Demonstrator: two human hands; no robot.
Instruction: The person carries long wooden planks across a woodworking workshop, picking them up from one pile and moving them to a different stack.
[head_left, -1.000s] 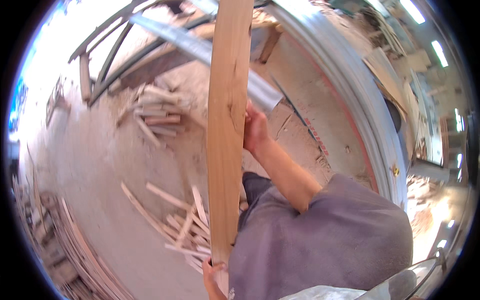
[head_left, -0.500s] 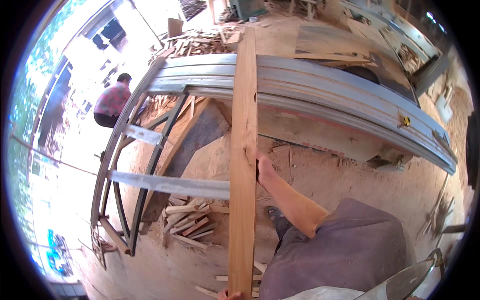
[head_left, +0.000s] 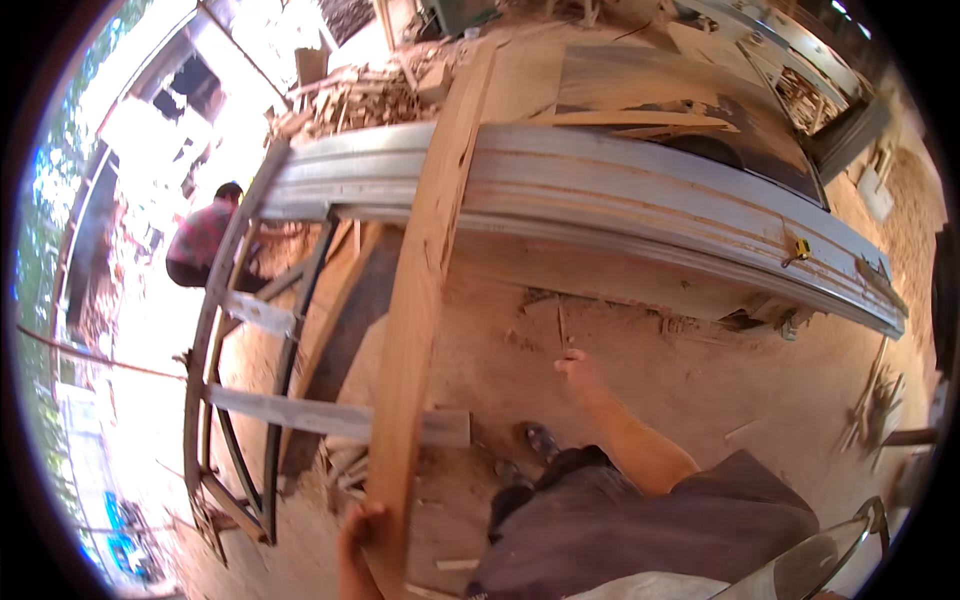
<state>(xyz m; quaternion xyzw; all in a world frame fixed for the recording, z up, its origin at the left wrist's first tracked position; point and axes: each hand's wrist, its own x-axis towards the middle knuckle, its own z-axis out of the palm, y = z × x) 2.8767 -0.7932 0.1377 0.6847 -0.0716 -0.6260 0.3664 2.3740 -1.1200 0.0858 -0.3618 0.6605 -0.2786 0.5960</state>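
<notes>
A long wooden plank [head_left: 412,320] runs from close in front of me to beyond the grey metal beam table [head_left: 600,185], lying across it at a slant. My left hand [head_left: 363,525] grips the plank's near end, fingers over its left edge and top. Away from the plank, my right hand [head_left: 574,366] hangs over the sandy floor with its fingers curled in. I see nothing in it. A pale flat bar [head_left: 320,412] of the side frame passes beneath the plank.
A dark metal frame [head_left: 275,400] stands at the left of the table. A yellow tape measure [head_left: 801,248] rests on the table's right part. Scrap wood is heaped [head_left: 350,110] behind it. Another person [head_left: 205,235] crouches at the far left.
My right hand has let go of the plank and moved right. The plank's near end has swung left with my left hand, so it now lies slanted.
</notes>
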